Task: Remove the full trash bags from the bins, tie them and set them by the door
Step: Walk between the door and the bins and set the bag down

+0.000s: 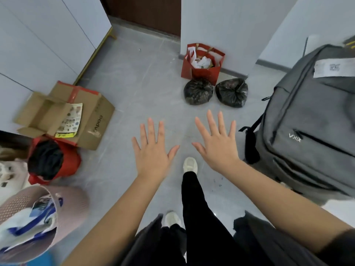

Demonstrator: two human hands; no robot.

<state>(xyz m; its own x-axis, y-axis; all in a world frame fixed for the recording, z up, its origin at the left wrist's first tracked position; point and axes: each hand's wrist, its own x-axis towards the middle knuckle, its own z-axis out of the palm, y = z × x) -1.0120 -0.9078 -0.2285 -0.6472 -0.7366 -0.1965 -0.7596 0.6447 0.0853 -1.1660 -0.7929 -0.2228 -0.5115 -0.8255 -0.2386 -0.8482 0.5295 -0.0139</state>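
Observation:
Two tied black trash bags, one on the left and one on the right, sit side by side on the grey floor in front of a red paper bag stuffed with white paper, near the dark brown door. My left hand and my right hand hover palm-down over the floor with fingers spread, holding nothing, a short way in front of the bags. A pink perforated bin at the lower left holds white and blue items.
An open cardboard box lies at the left by white cabinets. A red bag with dark contents sits below it. A large grey backpack stands at the right. My feet in white shoes are below my hands.

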